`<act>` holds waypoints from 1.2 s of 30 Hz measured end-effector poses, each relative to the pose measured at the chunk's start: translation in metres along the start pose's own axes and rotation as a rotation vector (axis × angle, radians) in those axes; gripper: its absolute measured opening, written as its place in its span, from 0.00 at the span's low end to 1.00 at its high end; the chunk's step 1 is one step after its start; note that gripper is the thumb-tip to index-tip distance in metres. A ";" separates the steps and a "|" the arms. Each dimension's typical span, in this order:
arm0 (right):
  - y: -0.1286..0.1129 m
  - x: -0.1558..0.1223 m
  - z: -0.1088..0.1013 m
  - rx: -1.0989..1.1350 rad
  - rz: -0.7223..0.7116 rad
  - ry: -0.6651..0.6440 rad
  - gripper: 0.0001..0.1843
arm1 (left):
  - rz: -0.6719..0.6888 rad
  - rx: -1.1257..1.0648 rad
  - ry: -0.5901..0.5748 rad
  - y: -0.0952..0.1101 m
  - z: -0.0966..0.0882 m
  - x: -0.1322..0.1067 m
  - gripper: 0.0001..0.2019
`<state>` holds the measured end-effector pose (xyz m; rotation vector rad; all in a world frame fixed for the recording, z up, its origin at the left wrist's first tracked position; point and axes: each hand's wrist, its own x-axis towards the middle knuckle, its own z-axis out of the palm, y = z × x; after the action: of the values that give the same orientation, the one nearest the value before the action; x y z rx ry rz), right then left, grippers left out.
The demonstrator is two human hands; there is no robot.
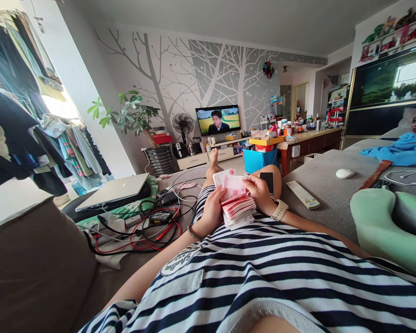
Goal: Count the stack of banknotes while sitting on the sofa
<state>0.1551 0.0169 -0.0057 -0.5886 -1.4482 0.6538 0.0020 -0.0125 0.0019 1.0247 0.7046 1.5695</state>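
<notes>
I lie back on a grey sofa in a striped shirt, both hands on a thick stack of pink banknotes resting on my lap. My left hand is wrapped round the stack's left side, with a bead bracelet on its wrist. My right hand, with a pale watch on its wrist, pinches the top notes, which are bent up and away from me. A dark phone lies on my knee just behind the right hand.
A remote control, a white mouse, a white cable and blue cloth lie on the sofa to the right, with a green neck pillow. To the left are a closed laptop and tangled cables. A television plays ahead.
</notes>
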 end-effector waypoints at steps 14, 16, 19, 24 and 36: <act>-0.004 -0.002 0.000 0.039 -0.008 0.017 0.20 | -0.039 -0.049 0.021 -0.003 0.002 0.005 0.09; -0.003 -0.001 0.000 0.028 -0.008 0.017 0.20 | -0.036 -0.051 0.009 -0.004 0.000 0.006 0.09; 0.000 0.000 -0.001 0.008 -0.013 0.013 0.20 | -0.031 -0.049 0.011 -0.006 -0.002 0.007 0.09; 0.002 -0.001 -0.001 0.010 -0.011 0.014 0.18 | -0.047 -0.021 0.030 -0.006 -0.002 0.008 0.08; -0.001 -0.002 0.000 0.085 0.033 0.006 0.18 | -0.050 -0.058 0.052 -0.005 -0.001 0.006 0.08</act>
<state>0.1550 0.0151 -0.0068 -0.5485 -1.4007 0.7351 0.0030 -0.0052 -0.0014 0.9202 0.7115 1.5689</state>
